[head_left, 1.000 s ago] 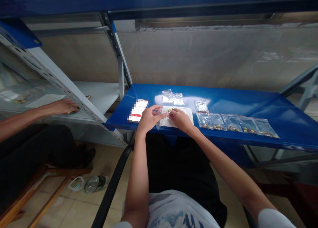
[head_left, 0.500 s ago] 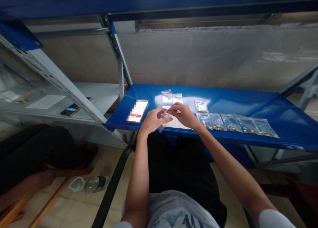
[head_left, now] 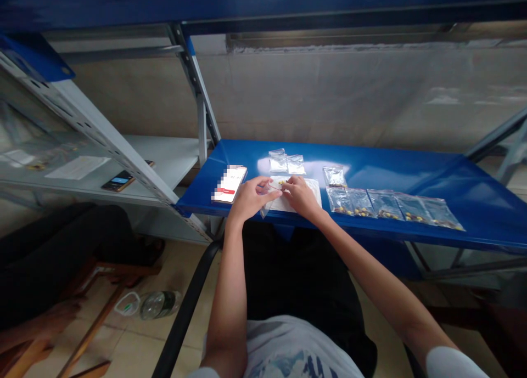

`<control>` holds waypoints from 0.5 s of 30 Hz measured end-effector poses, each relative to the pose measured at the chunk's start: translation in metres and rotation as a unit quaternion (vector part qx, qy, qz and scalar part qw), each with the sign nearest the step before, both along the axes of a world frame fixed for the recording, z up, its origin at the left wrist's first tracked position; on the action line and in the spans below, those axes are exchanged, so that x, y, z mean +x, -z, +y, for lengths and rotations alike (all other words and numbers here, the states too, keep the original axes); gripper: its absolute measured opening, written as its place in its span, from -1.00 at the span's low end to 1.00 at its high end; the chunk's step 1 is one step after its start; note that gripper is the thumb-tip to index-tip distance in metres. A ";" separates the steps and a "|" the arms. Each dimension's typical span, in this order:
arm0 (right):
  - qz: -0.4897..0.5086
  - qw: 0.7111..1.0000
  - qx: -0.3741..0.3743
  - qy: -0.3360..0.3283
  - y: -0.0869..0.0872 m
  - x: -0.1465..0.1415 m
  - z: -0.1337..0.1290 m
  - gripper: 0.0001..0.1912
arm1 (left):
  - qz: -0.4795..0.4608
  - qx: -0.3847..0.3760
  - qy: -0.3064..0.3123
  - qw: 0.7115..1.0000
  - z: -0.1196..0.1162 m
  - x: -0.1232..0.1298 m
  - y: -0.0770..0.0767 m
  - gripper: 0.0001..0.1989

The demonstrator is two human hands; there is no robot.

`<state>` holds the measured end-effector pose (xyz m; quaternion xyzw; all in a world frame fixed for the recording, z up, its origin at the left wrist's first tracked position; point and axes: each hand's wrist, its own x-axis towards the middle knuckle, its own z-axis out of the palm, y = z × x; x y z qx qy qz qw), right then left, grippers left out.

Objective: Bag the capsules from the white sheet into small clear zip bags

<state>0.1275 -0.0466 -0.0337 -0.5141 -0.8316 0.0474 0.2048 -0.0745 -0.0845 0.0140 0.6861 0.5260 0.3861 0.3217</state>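
My left hand (head_left: 248, 200) is closed on a clear plastic bag (head_left: 265, 207), which hangs below its fingers near the front edge of the blue shelf (head_left: 247, 150). Just right of it, my right hand (head_left: 301, 196) reaches over a white sheet (head_left: 315, 187), fingertips bent close together near small yellow pieces (head_left: 281, 182); whether they grip any is too small to tell. Behind the sheet lie two small clear bags (head_left: 278, 161). To the right, several zip bags (head_left: 385, 203) with yellow and brown pieces form a row, with another bag (head_left: 334, 176) behind the row's left end.
A phone (head_left: 229, 184) with a lit screen lies left of my hands. On the grey shelf (head_left: 168, 147) at left are a second phone (head_left: 118, 180) and a paper (head_left: 78, 167). A person's dark-clothed leg (head_left: 61, 246) and a plastic bottle (head_left: 158, 305) are at lower left.
My right hand has moved slightly down and left, lowering its fingertips onto the white sheet area. More of the sheet and the yellow pieces show. My left hand still has the bag.
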 end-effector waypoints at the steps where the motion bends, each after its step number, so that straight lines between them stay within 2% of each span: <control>1: -0.004 1.000 -0.004 0.001 0.000 -0.001 0.000 -0.78 | -0.001 0.001 0.000 1.000 0.000 0.000 0.000 -0.47; 6: -0.011 1.000 -0.010 0.012 0.004 -0.002 0.001 -0.76 | 0.000 0.001 0.003 1.000 0.002 -0.002 0.002 -0.46; 9: 0.031 0.999 -0.019 0.024 0.001 0.001 0.005 -0.77 | -0.004 -0.004 0.010 1.000 0.002 -0.002 0.002 -0.42; 12: 0.129 0.990 -0.051 0.035 -0.012 0.010 0.009 -0.87 | 0.000 -0.006 0.016 1.000 0.000 -0.001 0.000 -0.42; 15: 0.234 0.970 -0.073 0.001 -0.030 0.018 0.007 -0.91 | 0.004 -0.009 0.023 1.000 -0.003 0.002 -0.004 -0.44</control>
